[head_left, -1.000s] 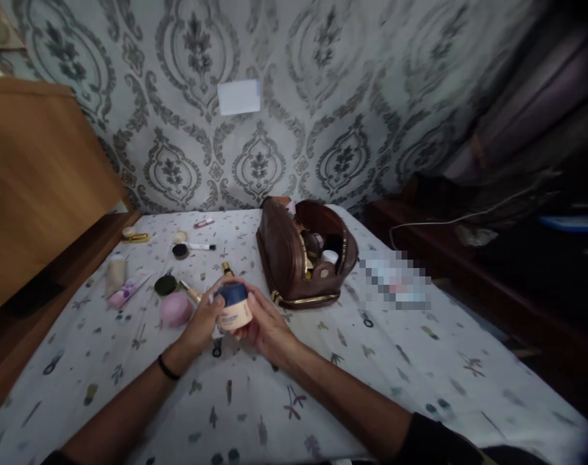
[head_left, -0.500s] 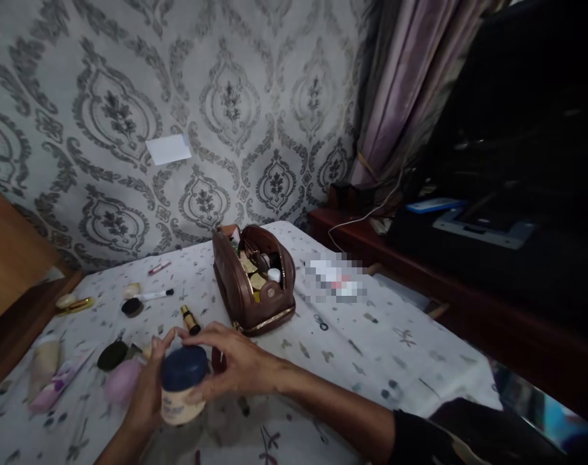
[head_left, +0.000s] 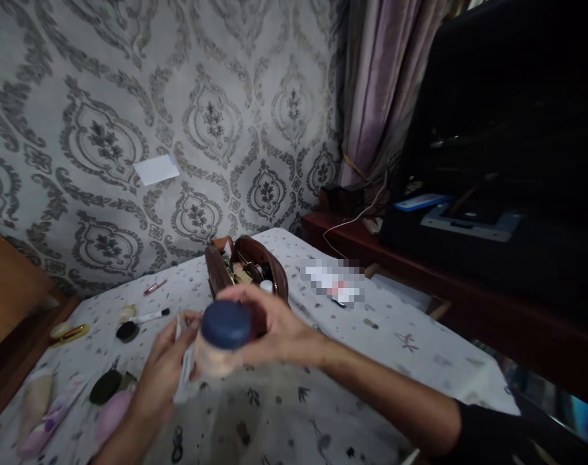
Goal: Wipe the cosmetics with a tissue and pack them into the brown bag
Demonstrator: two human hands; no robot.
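Note:
My right hand (head_left: 279, 329) is closed around a jar with a dark blue lid (head_left: 225, 325) and a pale, blurred body, held above the patterned cloth. To its left, my left hand (head_left: 161, 368) has its fingers bent around a thin white item (head_left: 183, 368), perhaps a cloth or tissue. Behind the jar stands an open brown bag (head_left: 219, 271) with small items inside; my right hand hides its front part.
On the cloth at left lie a pink round item (head_left: 114, 413), a dark green round item (head_left: 106, 386), tubes (head_left: 56, 416), a black round cap (head_left: 128, 331) and a white brush (head_left: 151, 316). A dark red desk (head_left: 415, 271) borders the right side.
The jar has moved right and up in my right hand, away from my left hand. The white item now shows in my left hand. The view has shifted a little.

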